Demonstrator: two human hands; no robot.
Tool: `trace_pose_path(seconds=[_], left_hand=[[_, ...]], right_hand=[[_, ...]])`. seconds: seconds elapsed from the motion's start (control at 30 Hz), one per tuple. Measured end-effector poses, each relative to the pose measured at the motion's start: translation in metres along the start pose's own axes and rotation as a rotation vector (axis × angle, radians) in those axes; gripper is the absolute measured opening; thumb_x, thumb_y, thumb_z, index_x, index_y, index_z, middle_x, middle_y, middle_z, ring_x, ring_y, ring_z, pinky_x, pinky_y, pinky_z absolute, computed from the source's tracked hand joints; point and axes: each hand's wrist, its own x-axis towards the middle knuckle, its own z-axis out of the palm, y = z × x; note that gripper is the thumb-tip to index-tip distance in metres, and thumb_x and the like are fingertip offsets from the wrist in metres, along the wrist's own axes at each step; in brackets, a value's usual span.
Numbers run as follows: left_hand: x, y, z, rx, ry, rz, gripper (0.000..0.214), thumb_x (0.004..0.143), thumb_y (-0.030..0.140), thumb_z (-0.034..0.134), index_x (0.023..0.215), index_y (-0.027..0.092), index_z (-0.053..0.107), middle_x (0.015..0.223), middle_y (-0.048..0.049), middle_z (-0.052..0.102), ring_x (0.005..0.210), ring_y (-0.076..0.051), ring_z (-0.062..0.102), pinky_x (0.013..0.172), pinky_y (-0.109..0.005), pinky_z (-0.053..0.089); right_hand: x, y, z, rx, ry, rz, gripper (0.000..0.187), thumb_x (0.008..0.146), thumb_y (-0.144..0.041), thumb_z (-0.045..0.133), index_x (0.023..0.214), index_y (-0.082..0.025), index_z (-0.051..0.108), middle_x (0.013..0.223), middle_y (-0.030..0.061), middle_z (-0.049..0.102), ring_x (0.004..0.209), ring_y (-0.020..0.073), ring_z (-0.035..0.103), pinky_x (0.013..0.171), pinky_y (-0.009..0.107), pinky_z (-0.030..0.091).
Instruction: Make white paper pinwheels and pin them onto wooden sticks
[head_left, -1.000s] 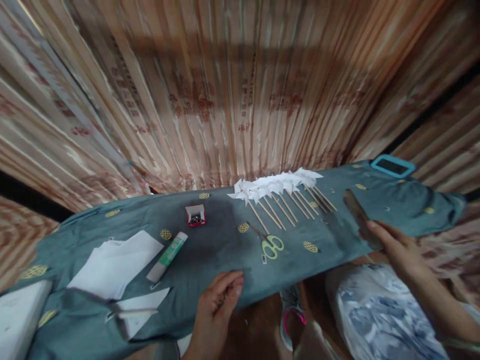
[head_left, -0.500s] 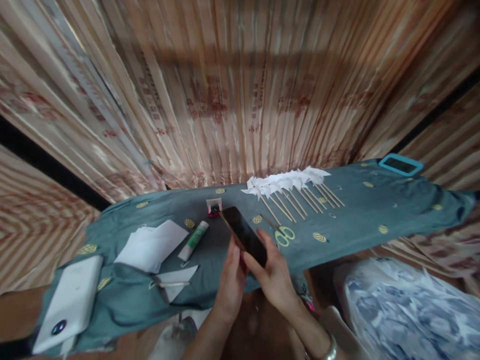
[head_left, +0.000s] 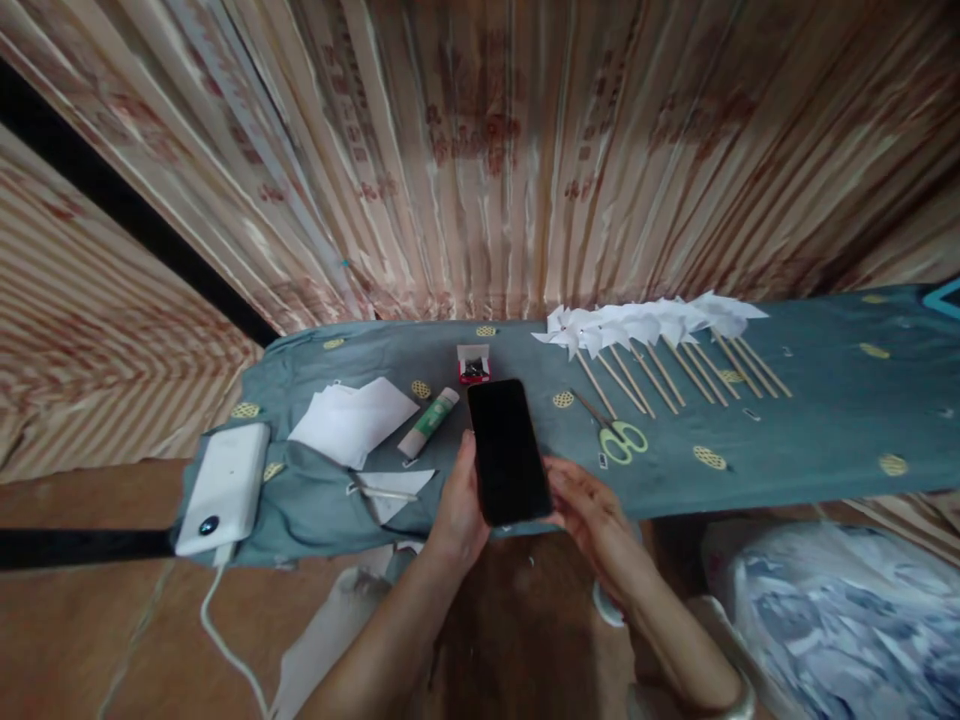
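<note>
A black smartphone [head_left: 508,452] with a dark screen faces me above the table's front edge. My left hand [head_left: 460,507] grips its lower left side, thumb along the edge. My right hand [head_left: 592,512] closes on the lower right edge, its fingertips partly behind the phone. Just beyond the phone stands a small open red box [head_left: 474,366] with dark bits inside. A green and white glue stick [head_left: 428,423] lies to the left, and scissors [head_left: 621,441] with yellow-green handles lie to the right.
Paper pinwheels [head_left: 652,325] on wooden sticks line the back right of the cloth-covered table [head_left: 825,420]. At left are white paper sheets [head_left: 349,420], a pen [head_left: 386,493] on a paper piece and a white power bank [head_left: 225,488] with a cable. A bulging plastic bag [head_left: 847,620] sits lower right.
The view has swung left, so the table things sit farther right. The phone has turned from slanted to nearly upright, facing me, and my right hand has shifted to its right edge.
</note>
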Motion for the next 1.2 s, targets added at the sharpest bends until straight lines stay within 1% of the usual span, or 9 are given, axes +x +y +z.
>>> trace_pose_path(seconds=[0.07,0.13,0.23,0.3,0.5,0.7,0.83,1.03,1.2], left_hand=[[-0.001,-0.001,-0.002,0.012,0.002,0.004,0.041,0.09,0.047,0.052,0.104,0.014,0.069,0.095,-0.0078,0.074,0.097,-0.024,0.068,0.091,-0.035,0.051],[-0.001,-0.004,-0.003,0.023,-0.004,-0.009,0.041,0.09,0.048,0.05,0.102,0.013,0.07,0.089,-0.0074,0.074,0.092,-0.023,0.069,0.087,-0.034,0.052],[-0.002,-0.007,-0.006,0.045,-0.017,-0.033,0.044,0.091,0.049,0.047,0.095,0.012,0.071,0.081,-0.0075,0.073,0.085,-0.022,0.07,0.082,-0.032,0.053],[-0.001,-0.008,-0.007,0.061,-0.017,-0.02,0.045,0.09,0.05,0.048,0.092,0.011,0.071,0.077,-0.0072,0.072,0.082,-0.022,0.07,0.079,-0.032,0.054],[0.001,-0.006,-0.011,0.053,-0.005,0.008,0.047,0.082,0.056,0.059,0.093,0.011,0.07,0.079,-0.0071,0.072,0.081,-0.023,0.069,0.074,-0.031,0.054],[0.0,-0.004,-0.01,0.041,0.013,0.028,0.043,0.088,0.049,0.053,0.104,0.012,0.067,0.084,-0.0063,0.073,0.086,-0.022,0.069,0.08,-0.032,0.054],[-0.001,-0.004,-0.009,0.048,0.008,0.021,0.045,0.088,0.051,0.052,0.105,0.012,0.067,0.085,-0.0072,0.073,0.086,-0.024,0.07,0.079,-0.033,0.054],[-0.004,-0.004,-0.009,0.071,0.033,0.044,0.049,0.081,0.057,0.06,0.099,0.012,0.068,0.084,-0.0068,0.073,0.088,-0.024,0.069,0.079,-0.033,0.054],[-0.006,-0.003,-0.01,0.085,0.033,0.046,0.048,0.082,0.057,0.057,0.092,0.012,0.068,0.08,-0.0074,0.072,0.085,-0.024,0.069,0.074,-0.032,0.054]], right_hand=[[0.0,0.001,-0.001,0.074,-0.031,0.111,0.037,0.066,-0.046,0.078,0.092,-0.021,0.068,0.075,0.0001,0.065,0.067,0.0174,0.062,0.06,0.035,0.057],[-0.001,0.003,0.0,0.103,-0.077,0.158,0.037,0.06,-0.041,0.082,0.089,-0.021,0.069,0.08,0.0007,0.067,0.069,0.0174,0.063,0.06,0.035,0.058],[-0.003,0.003,0.005,0.053,-0.204,0.169,0.036,0.06,-0.035,0.082,0.09,-0.021,0.07,0.088,0.0026,0.07,0.077,0.0192,0.066,0.065,0.035,0.059],[-0.003,0.003,0.008,0.011,-0.244,0.156,0.034,0.061,-0.033,0.08,0.092,-0.022,0.069,0.087,0.0014,0.07,0.079,0.0189,0.066,0.065,0.033,0.059],[-0.001,0.007,0.013,-0.038,-0.231,0.106,0.032,0.063,-0.033,0.08,0.09,-0.022,0.066,0.08,-0.0012,0.067,0.073,0.0168,0.064,0.062,0.03,0.058],[-0.001,0.009,0.015,0.092,-0.16,0.148,0.029,0.067,-0.038,0.074,0.09,-0.021,0.068,0.096,0.0044,0.069,0.082,0.0219,0.064,0.061,0.034,0.059],[-0.001,0.009,0.017,0.072,-0.151,0.14,0.028,0.069,-0.038,0.07,0.091,-0.021,0.067,0.1,0.0052,0.07,0.084,0.0238,0.065,0.061,0.037,0.059],[-0.002,0.012,0.017,0.058,-0.167,0.104,0.031,0.068,-0.035,0.071,0.095,-0.02,0.068,0.088,0.0034,0.07,0.076,0.0199,0.064,0.058,0.032,0.057],[-0.002,0.011,0.02,-0.036,-0.212,0.078,0.028,0.067,-0.032,0.076,0.092,-0.022,0.067,0.08,-0.001,0.066,0.071,0.0155,0.061,0.059,0.028,0.055]])
